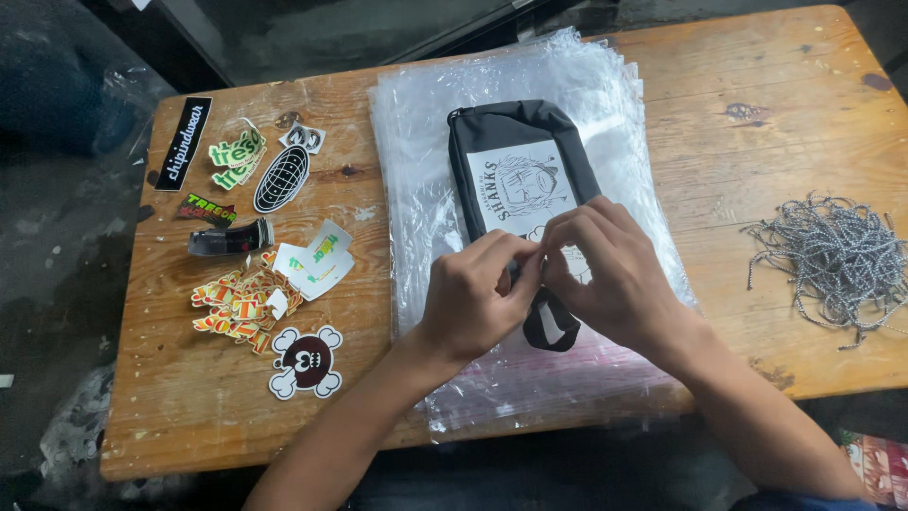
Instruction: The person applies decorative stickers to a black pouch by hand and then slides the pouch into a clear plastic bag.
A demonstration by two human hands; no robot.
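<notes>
Both hands' fingers, left hand (478, 289) and right hand (610, 270), pinch the black fabric drawstring pouch's (518, 170) lower end; pouch not yet inside a clear plastic bag (426, 123).

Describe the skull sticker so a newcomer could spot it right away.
Start at the wooden table and go to its left part, where loose stickers lie beside the stack of clear plastic bags. The skull sticker is the one nearest the front edge, just below the orange letter stickers. It alone is dark maroon with white crossed bones.
</notes>
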